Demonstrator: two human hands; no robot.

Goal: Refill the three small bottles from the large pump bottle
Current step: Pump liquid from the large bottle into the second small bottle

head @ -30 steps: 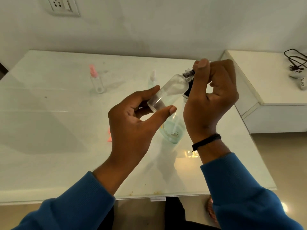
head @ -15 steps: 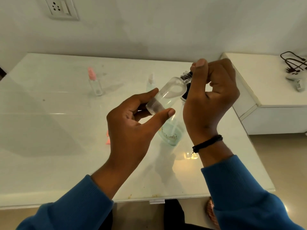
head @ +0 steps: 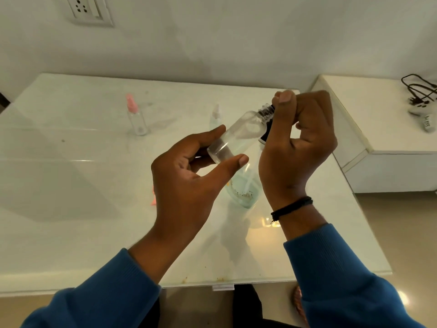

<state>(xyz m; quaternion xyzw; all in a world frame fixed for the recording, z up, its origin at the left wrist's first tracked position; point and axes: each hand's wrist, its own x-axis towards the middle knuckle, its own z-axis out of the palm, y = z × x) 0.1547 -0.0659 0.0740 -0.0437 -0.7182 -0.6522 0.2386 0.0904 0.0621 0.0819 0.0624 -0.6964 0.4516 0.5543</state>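
Note:
My left hand (head: 189,185) grips a small clear bottle (head: 236,136) by its base, between thumb and fingers. The bottle is tilted, with its threaded open neck up and to the right. My right hand (head: 298,143) is curled over the black pump head (head: 265,134) of the large pump bottle, right at that neck. The large bottle's clear body (head: 243,190) stands on the table under both hands and is mostly hidden. A small bottle with a pink cap (head: 136,119) and another with a pale cap (head: 215,118) stand upright farther back.
The white glass-topped table (head: 71,209) has its front edge near my body. Something pink (head: 153,197) lies on it, partly behind my left hand. A lower white cabinet (head: 378,129) with black cables and a charger (head: 423,100) stands to the right. A wall socket (head: 87,9) is on the wall.
Both hands keep the same hold on the small bottle and the pump head. They have shifted only slightly in the view.

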